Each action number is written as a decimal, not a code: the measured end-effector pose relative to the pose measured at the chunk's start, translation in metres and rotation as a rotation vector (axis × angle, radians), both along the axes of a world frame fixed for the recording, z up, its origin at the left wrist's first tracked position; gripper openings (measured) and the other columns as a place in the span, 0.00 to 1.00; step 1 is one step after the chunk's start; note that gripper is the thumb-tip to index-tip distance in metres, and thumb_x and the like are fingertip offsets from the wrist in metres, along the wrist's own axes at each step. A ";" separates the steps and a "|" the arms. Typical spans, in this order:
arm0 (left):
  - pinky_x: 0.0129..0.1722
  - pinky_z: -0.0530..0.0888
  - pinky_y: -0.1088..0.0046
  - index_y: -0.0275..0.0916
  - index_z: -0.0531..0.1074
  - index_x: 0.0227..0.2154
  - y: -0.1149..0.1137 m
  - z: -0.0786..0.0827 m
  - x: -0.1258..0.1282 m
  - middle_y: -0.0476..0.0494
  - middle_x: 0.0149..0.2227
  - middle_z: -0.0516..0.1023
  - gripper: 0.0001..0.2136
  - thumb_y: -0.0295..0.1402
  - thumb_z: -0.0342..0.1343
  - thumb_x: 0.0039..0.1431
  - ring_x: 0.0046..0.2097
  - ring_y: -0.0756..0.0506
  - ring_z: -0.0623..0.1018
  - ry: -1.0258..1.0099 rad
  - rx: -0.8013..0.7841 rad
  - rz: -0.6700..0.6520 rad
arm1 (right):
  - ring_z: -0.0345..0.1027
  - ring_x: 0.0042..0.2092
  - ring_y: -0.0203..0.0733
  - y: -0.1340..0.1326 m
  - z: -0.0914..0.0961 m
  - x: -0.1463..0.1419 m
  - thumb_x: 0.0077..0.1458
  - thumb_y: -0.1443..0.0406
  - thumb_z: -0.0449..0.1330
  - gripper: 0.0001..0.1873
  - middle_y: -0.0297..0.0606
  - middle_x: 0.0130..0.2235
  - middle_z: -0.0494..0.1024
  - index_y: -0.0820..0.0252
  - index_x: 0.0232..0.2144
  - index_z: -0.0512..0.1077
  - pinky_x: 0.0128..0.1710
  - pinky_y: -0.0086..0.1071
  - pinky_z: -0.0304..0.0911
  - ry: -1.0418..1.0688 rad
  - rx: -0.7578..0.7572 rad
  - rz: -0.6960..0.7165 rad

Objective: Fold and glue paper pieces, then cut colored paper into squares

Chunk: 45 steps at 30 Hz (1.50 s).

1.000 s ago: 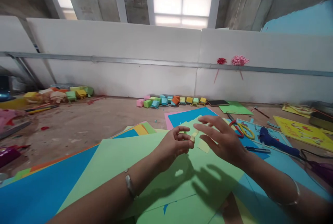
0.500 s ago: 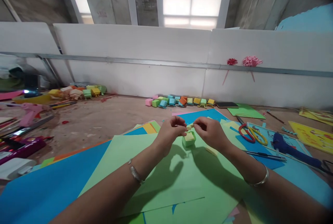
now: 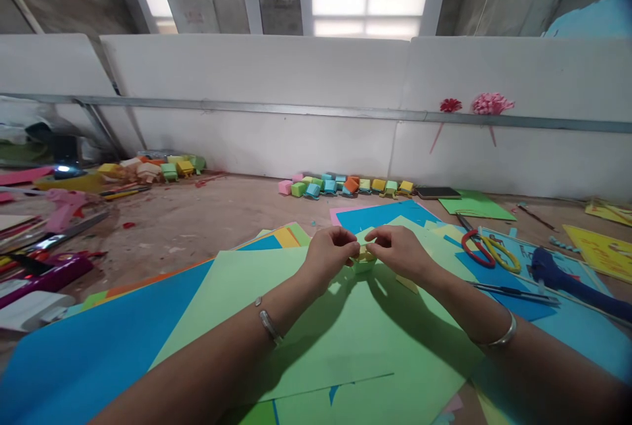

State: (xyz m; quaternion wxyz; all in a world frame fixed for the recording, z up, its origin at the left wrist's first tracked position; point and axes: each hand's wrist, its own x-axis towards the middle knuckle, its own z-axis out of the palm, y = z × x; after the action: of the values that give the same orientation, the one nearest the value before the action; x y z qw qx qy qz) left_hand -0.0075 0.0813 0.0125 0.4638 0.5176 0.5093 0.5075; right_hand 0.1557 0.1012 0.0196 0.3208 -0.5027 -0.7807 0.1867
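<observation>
My left hand (image 3: 332, 252) and my right hand (image 3: 399, 251) meet fingertip to fingertip over a small green paper box (image 3: 364, 263) that rests on a large light green sheet (image 3: 306, 339). Both hands are curled in a pinch on a small pale yellow paper piece (image 3: 366, 254) at the box's top. The fingers hide most of that piece. A silver bangle sits on each wrist.
Blue and green sheets (image 3: 99, 352) lie under my arms. Red and yellow scissors (image 3: 486, 249), a blue glue gun (image 3: 567, 277) and a pen lie at the right. A row of small coloured paper boxes (image 3: 345, 185) lines the white wall. Tools clutter the left edge (image 3: 44, 267).
My right hand went from spread open to a pinch. Both hands came together and lowered onto the green box, which now shows between them. The view shifted slightly right.
</observation>
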 end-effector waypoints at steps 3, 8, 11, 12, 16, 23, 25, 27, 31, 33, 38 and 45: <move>0.20 0.69 0.79 0.35 0.72 0.22 0.002 0.000 0.000 0.51 0.20 0.73 0.04 0.21 0.59 0.44 0.23 0.51 0.74 -0.004 -0.032 0.010 | 0.66 0.27 0.38 0.001 -0.002 0.000 0.44 0.65 0.57 0.04 0.34 0.25 0.76 0.58 0.22 0.72 0.27 0.30 0.56 -0.018 0.008 -0.037; 0.18 0.68 0.80 0.35 0.71 0.22 0.002 0.003 -0.001 0.51 0.20 0.73 0.05 0.21 0.59 0.43 0.22 0.52 0.73 -0.011 -0.041 0.014 | 0.65 0.27 0.36 0.000 -0.001 -0.002 0.45 0.66 0.56 0.05 0.32 0.24 0.75 0.57 0.20 0.69 0.27 0.29 0.55 -0.029 0.010 -0.025; 0.18 0.69 0.80 0.35 0.71 0.21 0.002 0.004 0.000 0.51 0.20 0.72 0.05 0.21 0.59 0.43 0.22 0.52 0.73 -0.009 -0.039 0.004 | 0.64 0.27 0.36 -0.001 0.000 -0.002 0.45 0.66 0.56 0.05 0.32 0.23 0.74 0.57 0.20 0.69 0.27 0.30 0.54 -0.035 0.017 -0.021; 0.18 0.69 0.80 0.35 0.71 0.21 0.002 0.003 0.000 0.51 0.20 0.72 0.05 0.20 0.59 0.43 0.22 0.52 0.72 -0.005 -0.040 0.003 | 0.64 0.27 0.36 -0.001 0.000 -0.002 0.45 0.67 0.56 0.05 0.32 0.23 0.74 0.57 0.20 0.68 0.27 0.30 0.54 -0.038 0.019 -0.019; 0.17 0.68 0.80 0.35 0.71 0.22 0.003 0.000 0.000 0.52 0.20 0.72 0.05 0.21 0.59 0.42 0.22 0.52 0.72 0.024 -0.035 0.005 | 0.64 0.27 0.36 -0.001 -0.001 -0.002 0.46 0.68 0.56 0.05 0.32 0.23 0.74 0.57 0.20 0.68 0.27 0.30 0.54 -0.045 0.026 -0.019; 0.16 0.67 0.80 0.36 0.71 0.22 0.004 -0.005 -0.001 0.52 0.19 0.72 0.05 0.21 0.59 0.41 0.22 0.51 0.71 0.093 -0.004 0.008 | 0.64 0.28 0.37 -0.003 -0.004 -0.005 0.47 0.67 0.58 0.04 0.32 0.25 0.74 0.57 0.22 0.69 0.27 0.30 0.53 -0.075 0.016 -0.030; 0.16 0.67 0.79 0.36 0.71 0.22 0.004 -0.006 -0.001 0.52 0.19 0.72 0.05 0.21 0.59 0.41 0.22 0.51 0.71 0.107 0.002 0.006 | 0.63 0.28 0.37 -0.003 -0.005 -0.006 0.47 0.66 0.58 0.03 0.32 0.25 0.74 0.57 0.22 0.69 0.26 0.30 0.52 -0.085 0.009 -0.048; 0.16 0.67 0.79 0.37 0.71 0.22 0.005 -0.007 0.000 0.52 0.19 0.72 0.05 0.21 0.58 0.42 0.22 0.51 0.71 0.116 0.003 0.003 | 0.63 0.28 0.37 -0.003 -0.006 -0.007 0.47 0.66 0.59 0.03 0.33 0.25 0.74 0.57 0.23 0.69 0.26 0.30 0.51 -0.095 -0.001 -0.072; 0.16 0.67 0.78 0.37 0.70 0.23 0.007 -0.009 0.000 0.53 0.19 0.71 0.05 0.22 0.59 0.43 0.21 0.51 0.71 0.128 -0.003 0.002 | 0.64 0.28 0.37 -0.002 -0.007 -0.009 0.45 0.66 0.59 0.02 0.33 0.26 0.74 0.57 0.23 0.69 0.26 0.30 0.52 -0.113 -0.021 -0.113; 0.16 0.67 0.79 0.37 0.70 0.23 0.007 -0.009 -0.001 0.53 0.19 0.71 0.05 0.22 0.59 0.43 0.21 0.52 0.71 0.136 -0.008 0.000 | 0.63 0.28 0.37 -0.001 -0.006 -0.010 0.45 0.65 0.59 0.02 0.34 0.26 0.74 0.57 0.24 0.69 0.26 0.29 0.52 -0.121 -0.030 -0.132; 0.17 0.65 0.81 0.36 0.72 0.24 0.009 -0.010 -0.002 0.51 0.23 0.72 0.06 0.21 0.60 0.42 0.24 0.52 0.71 0.171 -0.007 0.018 | 0.62 0.29 0.38 0.000 -0.008 -0.013 0.45 0.65 0.59 0.04 0.34 0.26 0.73 0.57 0.23 0.67 0.26 0.30 0.51 -0.144 -0.044 -0.166; 0.17 0.66 0.80 0.36 0.71 0.31 0.007 -0.009 -0.002 0.51 0.27 0.71 0.11 0.22 0.62 0.42 0.22 0.53 0.69 0.161 -0.101 0.035 | 0.61 0.29 0.39 -0.002 -0.009 -0.014 0.45 0.63 0.60 0.07 0.34 0.29 0.71 0.57 0.29 0.66 0.25 0.30 0.50 -0.161 -0.038 -0.204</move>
State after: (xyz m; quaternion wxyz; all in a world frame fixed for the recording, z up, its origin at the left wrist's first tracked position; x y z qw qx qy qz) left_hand -0.0096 0.0878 0.0037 0.4379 0.5237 0.5788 0.4460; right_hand 0.1414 0.0995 0.0104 0.2649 -0.5988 -0.7451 0.1268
